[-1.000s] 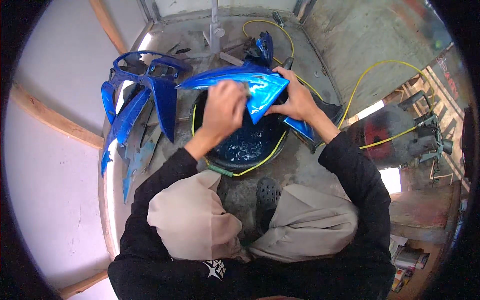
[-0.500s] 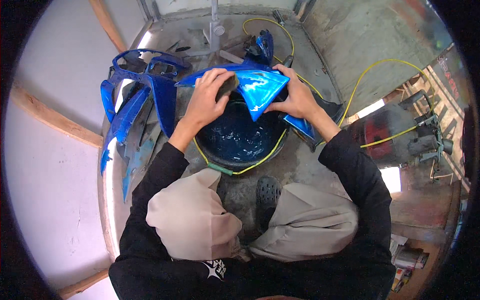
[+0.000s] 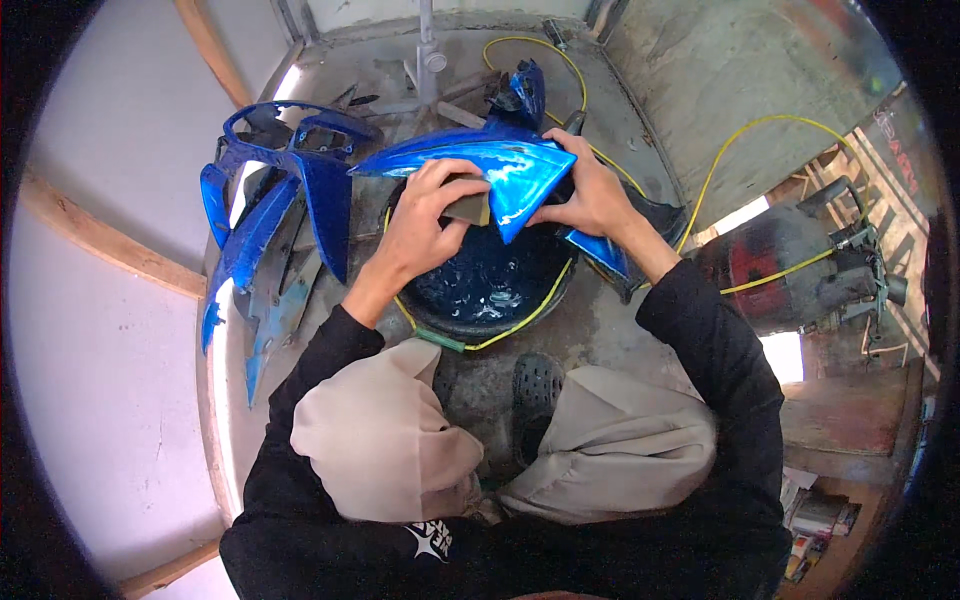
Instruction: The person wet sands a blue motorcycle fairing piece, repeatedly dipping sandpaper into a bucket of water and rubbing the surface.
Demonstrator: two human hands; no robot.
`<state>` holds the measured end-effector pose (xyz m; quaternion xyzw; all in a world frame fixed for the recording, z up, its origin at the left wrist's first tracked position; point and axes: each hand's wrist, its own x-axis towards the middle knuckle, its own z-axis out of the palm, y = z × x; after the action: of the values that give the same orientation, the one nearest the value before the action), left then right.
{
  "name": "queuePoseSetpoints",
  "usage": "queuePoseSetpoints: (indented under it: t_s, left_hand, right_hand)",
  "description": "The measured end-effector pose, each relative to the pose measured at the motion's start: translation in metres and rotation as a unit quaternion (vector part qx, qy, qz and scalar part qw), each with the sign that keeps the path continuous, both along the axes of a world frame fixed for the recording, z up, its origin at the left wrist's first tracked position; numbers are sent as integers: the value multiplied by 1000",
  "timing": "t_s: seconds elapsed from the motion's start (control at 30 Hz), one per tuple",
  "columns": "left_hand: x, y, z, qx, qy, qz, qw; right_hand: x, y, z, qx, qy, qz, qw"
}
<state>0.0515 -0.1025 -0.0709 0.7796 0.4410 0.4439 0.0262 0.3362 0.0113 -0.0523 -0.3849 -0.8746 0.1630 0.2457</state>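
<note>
Above the black basin (image 3: 430,285) of dark water I hold a glossy blue plastic fairing panel (image 3: 527,185), long on its left and coming to a downward point. My right hand (image 3: 593,195) grips its right end, with the thumb on the near face and fingers behind. In my left hand (image 3: 432,215) is a grey-brown piece of sandpaper (image 3: 468,208) with a yellowish edge. The fingers curl over it against the panel's lower edge, left of the point. The panel's back is hidden.
Several blue fairing parts (image 3: 318,170) lie to the left beside the white wall (image 3: 110,185). A metal stand (image 3: 428,85) rises beyond the basin. A yellow hose (image 3: 735,150) runs to a dark compressor tank (image 3: 765,265) at the right. Another blue piece (image 3: 600,250) lies right of the basin.
My left hand has moved slightly down and right along the panel, and the sandpaper has turned so more of its flat face shows. My right hand keeps its grip.
</note>
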Motion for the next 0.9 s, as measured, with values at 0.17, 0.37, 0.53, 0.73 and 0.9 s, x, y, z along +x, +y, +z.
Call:
queuePoseSetpoints:
  t_s: [0.17, 0.37, 0.53, 0.73, 0.9]
  left_hand:
    - [5, 2, -6, -16, -38, -30, 999]
    - [2, -4, -10, 21, 18, -13, 1000]
    - [-1, -17, -9, -42, 31, 0, 999]
    - [-1, -16, -11, -44, 50, 17, 998]
    - [1, -9, -12, 1, 53, 15, 998]
  right_hand:
    - [0, 0, -2, 10, 9, 5, 1000]
    - [0, 1, -1, -3, 11, 7, 1000]
    - [0, 0, -1, 7, 11, 6, 1000]
    - [0, -1, 0, 0, 15, 6, 1000]
    - [0, -1, 0, 7, 17, 7, 1000]
